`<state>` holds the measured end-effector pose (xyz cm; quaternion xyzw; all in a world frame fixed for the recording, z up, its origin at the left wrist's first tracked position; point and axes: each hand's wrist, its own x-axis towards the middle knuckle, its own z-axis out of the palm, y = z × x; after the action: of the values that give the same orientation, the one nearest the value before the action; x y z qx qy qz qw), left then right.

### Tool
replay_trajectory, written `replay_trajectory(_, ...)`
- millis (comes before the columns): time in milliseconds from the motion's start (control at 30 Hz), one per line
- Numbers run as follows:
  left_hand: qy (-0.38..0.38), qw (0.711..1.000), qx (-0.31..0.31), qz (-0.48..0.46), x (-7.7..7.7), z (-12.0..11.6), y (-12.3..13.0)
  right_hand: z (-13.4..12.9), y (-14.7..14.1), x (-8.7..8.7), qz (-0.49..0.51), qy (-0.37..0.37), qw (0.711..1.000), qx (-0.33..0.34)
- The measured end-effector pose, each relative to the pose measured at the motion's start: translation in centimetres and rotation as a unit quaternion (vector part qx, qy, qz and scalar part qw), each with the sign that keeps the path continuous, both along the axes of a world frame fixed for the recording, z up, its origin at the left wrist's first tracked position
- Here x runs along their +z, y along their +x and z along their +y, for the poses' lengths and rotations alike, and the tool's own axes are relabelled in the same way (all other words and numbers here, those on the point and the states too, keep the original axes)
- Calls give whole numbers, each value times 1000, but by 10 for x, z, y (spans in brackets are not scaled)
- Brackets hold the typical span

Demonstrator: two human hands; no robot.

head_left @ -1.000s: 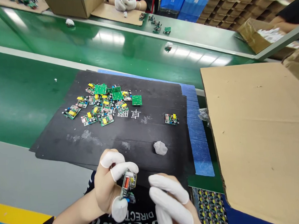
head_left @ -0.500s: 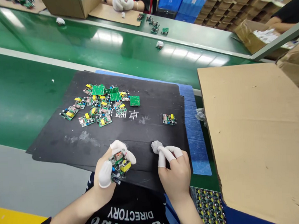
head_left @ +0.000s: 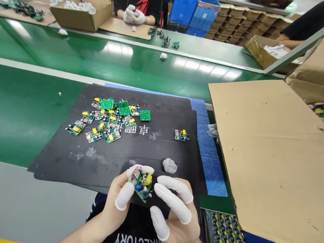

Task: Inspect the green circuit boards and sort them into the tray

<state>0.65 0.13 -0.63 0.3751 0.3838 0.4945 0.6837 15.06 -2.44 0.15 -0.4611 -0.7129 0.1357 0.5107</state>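
Observation:
My left hand [head_left: 116, 205], with white finger cots on thumb and fingers, grips a small circuit board [head_left: 141, 183] by its edges, component side with a yellow transformer facing up. Just right of it, my right hand [head_left: 176, 207] also wears white cots. Its fingers and thumb are spread apart, fingertips close to the board; I see nothing held in them. A grey putty-like lump [head_left: 170, 166] lies on the black mat [head_left: 149, 151] beyond the right fingers. A single circuit board [head_left: 181, 135] rests farther off on the mat's right side.
Several loose boards [head_left: 112, 118] are heaped on the mat's far left. A large cardboard sheet [head_left: 269, 148] stands at right, beside blue sheets [head_left: 211, 151] and a tray of boards [head_left: 228, 228]. Across the green conveyor [head_left: 93, 52], a co-worker's gloved hands [head_left: 134, 15] are at a cardboard box [head_left: 99, 16].
My right hand has left the grey lump and moved left to the board, its fingers spreading. My left hand has brought the board slightly right and lower. The camera view has tilted up a little.

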Motion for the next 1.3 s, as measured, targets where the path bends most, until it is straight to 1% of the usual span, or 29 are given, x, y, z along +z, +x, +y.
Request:
replay_trajectory(67, 76, 996, 12, 34, -1, -1, -1, 2, -2, -1, 32, -18, 999, 7)
replay_trajectory(167, 209, 972, 55, 95, -2, -1, -4, 3, -4, -3, 57, -42, 997, 17)
replay_trajectory(233, 250, 959, 59, 119, -3, -1, -6, 2, -4, -6, 70, -54, 996, 12)
replay_trajectory(333, 236, 962, 40, 130, -3, -2, -8, -2, -5, -9, 90, -77, 993, -1)
replay_trajectory(400, 221, 967, 26, 124, -2, -4, -7, -4, -4, -11, 109, -104, 989, 6)
replay_trajectory(533, 203, 975, -1, 89, 1, -5, -6, -2, -4, -11, 179, -183, 966, 45)
replay_trajectory(600, 211, 973, -1, 90, 2, -5, -7, 0, -4, -11, 219, -202, 952, 69)
replay_trajectory(667, 227, 969, 2, 101, 2, -4, -9, 2, -4, -11, 244, -206, 944, 86)
replay_trajectory(733, 237, 964, 2, 119, 2, -4, -10, 2, -5, -11, 251, -199, 943, 91)
replay_trajectory(867, 251, 957, 7, 145, 1, -4, -8, -1, -5, -13, 230, -176, 955, 64)
replay_trajectory(1000, 261, 953, 22, 155, 1, -4, -6, -4, -4, -15, 215, -171, 961, 45)
replay_trajectory(1100, 257, 953, 8, 160, 3, -4, -8, -6, -2, -16, 205, -168, 963, 40)
replay_trajectory(1167, 231, 962, -8, 145, 4, -4, -11, -6, -1, -15, 200, -161, 965, 42)
replay_trajectory(1200, 205, 970, -14, 133, 5, -4, -13, -6, -1, -15, 199, -156, 967, 45)
replay_trajectory(1300, 100, 991, -21, 90, 8, -1, -15, -5, 1, -13, 195, -137, 969, 68)
